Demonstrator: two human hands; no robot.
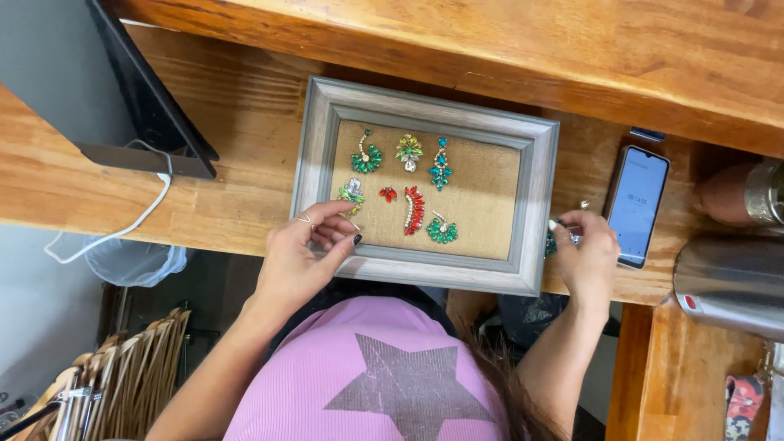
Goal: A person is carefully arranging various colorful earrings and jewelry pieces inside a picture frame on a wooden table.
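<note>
A grey wooden frame with a burlap backing lies on a wooden desk. Several jewelled brooches sit on the burlap: green, yellow-green, teal, red and another green one. My left hand rests at the frame's lower left corner, fingertips pinched beside a pale green brooch. My right hand is just right of the frame, fingers closed on a small teal jewelled piece.
A smartphone with a lit screen lies right of the frame. A dark tablet or monitor stands at the left with a white cable. Metal flasks sit at the right. A wicker basket is below left.
</note>
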